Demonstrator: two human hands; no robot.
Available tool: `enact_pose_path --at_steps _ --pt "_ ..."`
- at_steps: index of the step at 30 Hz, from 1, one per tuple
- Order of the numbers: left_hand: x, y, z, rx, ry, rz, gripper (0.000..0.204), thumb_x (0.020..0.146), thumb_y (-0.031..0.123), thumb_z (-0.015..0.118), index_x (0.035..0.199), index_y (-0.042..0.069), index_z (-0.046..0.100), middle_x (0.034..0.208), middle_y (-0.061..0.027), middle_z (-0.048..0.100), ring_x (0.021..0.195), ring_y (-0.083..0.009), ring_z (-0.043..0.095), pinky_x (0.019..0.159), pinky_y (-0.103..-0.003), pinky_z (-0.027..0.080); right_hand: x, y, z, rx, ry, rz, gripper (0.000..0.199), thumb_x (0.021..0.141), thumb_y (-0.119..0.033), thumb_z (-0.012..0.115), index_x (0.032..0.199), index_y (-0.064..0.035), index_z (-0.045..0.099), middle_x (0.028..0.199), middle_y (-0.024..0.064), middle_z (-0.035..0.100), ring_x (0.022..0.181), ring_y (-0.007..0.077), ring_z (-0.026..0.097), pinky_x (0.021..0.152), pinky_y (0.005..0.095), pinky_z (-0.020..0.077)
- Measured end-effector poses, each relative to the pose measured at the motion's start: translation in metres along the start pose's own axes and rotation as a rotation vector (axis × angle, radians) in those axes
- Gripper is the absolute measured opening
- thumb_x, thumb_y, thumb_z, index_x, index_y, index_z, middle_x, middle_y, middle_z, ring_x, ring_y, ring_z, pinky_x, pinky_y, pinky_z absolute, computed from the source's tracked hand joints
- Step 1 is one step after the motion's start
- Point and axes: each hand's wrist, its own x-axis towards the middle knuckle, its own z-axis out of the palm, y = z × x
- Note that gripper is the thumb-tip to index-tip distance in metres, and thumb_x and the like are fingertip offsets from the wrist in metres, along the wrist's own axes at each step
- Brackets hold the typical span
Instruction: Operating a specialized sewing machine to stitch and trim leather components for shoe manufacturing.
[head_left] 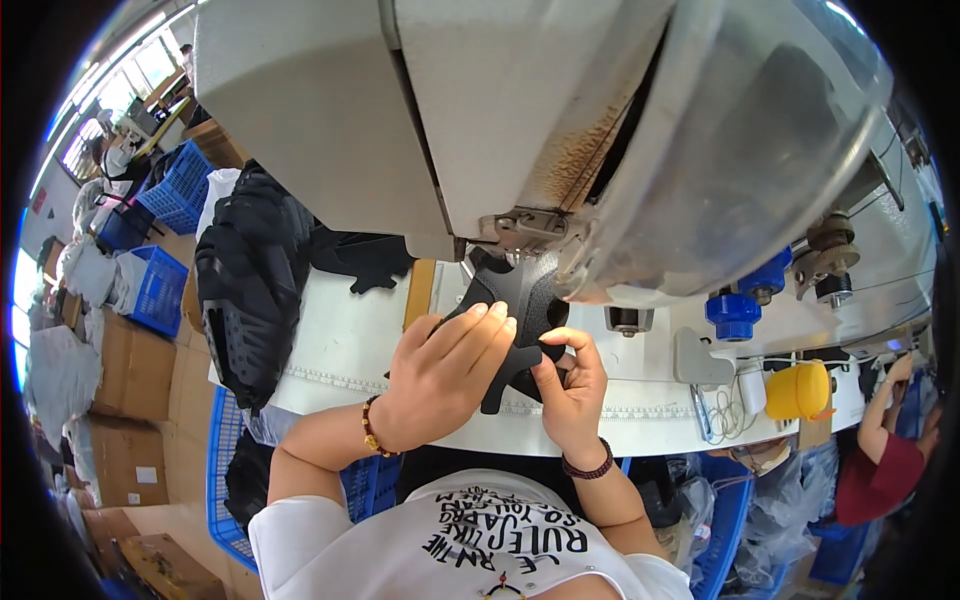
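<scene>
Under the needle area of a large pale sewing machine (310, 130) lies a black cut piece (522, 312) with curved, branching edges. My left hand (438, 375) rests on top of it, fingers stretched out together and lying flat. At the piece's right edge, my right hand (575, 392) pinches the black material between thumb and fingers. The presser foot (528, 232) is just beyond my fingertips; its contact with the piece is partly hidden.
A heap of black pieces (252, 285) is at the table's left side, with flat black cutouts (362, 258) beside it. A yellow container (797, 389) and blue knobs (733, 315) stand right. Blue crates (228, 490) flank me; a person in red (880, 465) is far right.
</scene>
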Motion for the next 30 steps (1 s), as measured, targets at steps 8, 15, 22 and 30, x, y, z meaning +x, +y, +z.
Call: enact_pose_path --at_steps 8,15,22,30 --pt "0.006 0.004 -0.004 0.075 -0.076 0.041 0.034 0.065 0.011 0.058 0.096 -0.001 0.06 0.099 -0.01 0.061 0.09 -0.0215 0.059 0.068 -0.03 0.045 0.001 -0.004 -0.001 -0.105 -0.006 -0.058 0.018 0.086 -0.002 0.052 0.102 -0.0001 0.044 0.089 0.0055 0.058 0.077 0.005 0.053 0.067 0.0166 0.0401" --pt "0.008 0.005 0.0 0.06 -0.05 0.03 0.033 0.064 0.008 0.057 0.095 -0.002 0.059 0.098 -0.0111 0.061 0.087 -0.0236 0.06 0.069 -0.032 0.05 0.006 -0.006 -0.003 -0.145 -0.004 -0.101 0.02 0.085 -0.004 0.054 0.102 0.0004 0.044 0.091 0.0054 0.058 0.079 0.0064 0.054 0.071 0.0186 0.0413" --pt "0.022 0.002 -0.002 -0.024 -0.075 -0.026 0.035 0.06 0.0 0.057 0.095 -0.002 0.058 0.096 -0.0124 0.06 0.078 -0.0266 0.062 0.067 -0.032 0.051 0.017 -0.004 -0.008 -0.073 -0.003 -0.009 0.023 0.085 -0.005 0.055 0.105 0.0001 0.043 0.096 0.0069 0.057 0.088 0.0093 0.054 0.075 0.0212 0.0414" --pt "0.019 -0.001 -0.017 -0.735 -0.068 -0.513 0.035 0.058 -0.005 0.055 0.093 -0.001 0.058 0.101 -0.0158 0.057 0.093 -0.0306 0.057 0.077 -0.036 0.046 0.014 -0.025 -0.004 -0.074 -0.003 0.124 0.044 0.085 -0.002 0.054 0.122 0.0009 0.03 0.102 0.0145 0.058 0.086 0.0114 0.058 0.073 0.0203 0.0453"
